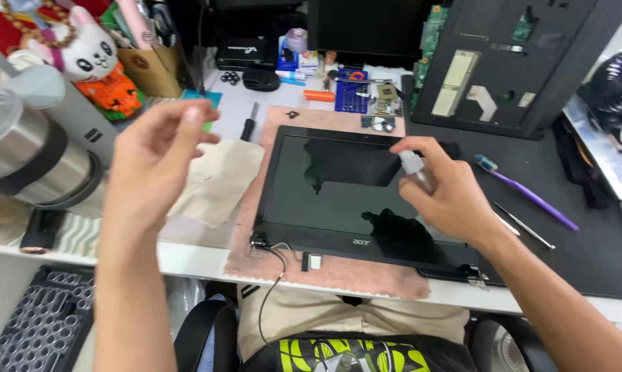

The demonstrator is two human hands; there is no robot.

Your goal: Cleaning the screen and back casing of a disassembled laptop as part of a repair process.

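A: Nearest the cam?
B: The person's lap, tan shorts and a black shirt w/ yellow-green print [338, 355], at the bottom edge. Left forearm rises just above it.
A: Left hand?
B: Left hand [156, 162] is up in the air, fingers loosely curled, grasping nothing. It hovers over a beige cloth [218, 180] on the worktop [187, 256].
A: Right?
B: Right hand [445, 193] is clenched round a small clear spray bottle [416, 169], white nozzle pointing left, held over the laptop screen panel [325, 200].
A: Where's the panel?
B: Flat, glass up, on a pinkish mat [332, 272] at the worktop's front edge; a thin cable [273, 275] hangs off its lower left corner.
A: Around it?
B: Purple toothbrush [528, 193] and tweezers [524, 225] to the right on a black mat; steel tumbler [25, 155] far left; black laptop base [504, 62] propped behind.
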